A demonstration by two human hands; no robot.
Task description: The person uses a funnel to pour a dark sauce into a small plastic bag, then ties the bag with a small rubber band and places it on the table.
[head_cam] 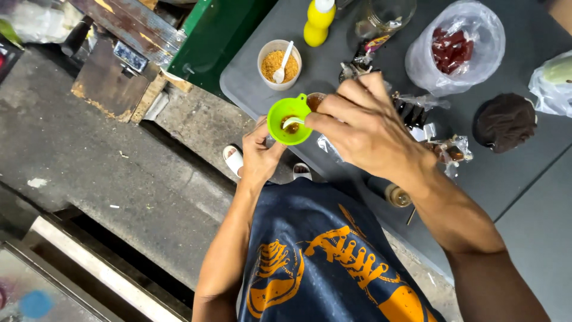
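Nearest the camera: dark blue shirt (322, 256) with an orange print, both forearms reaching up from it. Below the table edge, feet in white sandals (233, 160) on the concrete floor (89, 155).

Left hand (259, 156) sits under a bright green funnel (289, 121), fingers curled up around whatever the funnel stands in; that container is hidden by the hand and funnel, so can't tell what it is. Hand is closed in a grip there, just off the near edge of the grey table (524, 197).

Right hand (363, 128) comes in from the right, fingers pinched together on a small white spoon (293, 122) whose bowl lies inside the funnel mouth. Brownish stuff shows in the funnel bottom. Right behind the funnel, partly covered by the right hand, a small cup with brown contents (314, 100).

Around the right hand on the table: clear wrappers with dark pieces (447, 149), and a small brown-capped bottle (398, 195) near the wrist.

Further back: white cup of orange-brown powder (279, 64) with a white spoon standing in it. To the right, a dark brown round lump (505, 121) on a black bag. Beyond, clear plastic bag of red pieces (456, 48), yellow squeeze bottle (319, 22), clear glass jar (384, 15). Far right edge, a plastic bag with something pale green (554, 80).

Far left, off the table: rusty metal and wood scraps (119, 65), green panel (208, 36).
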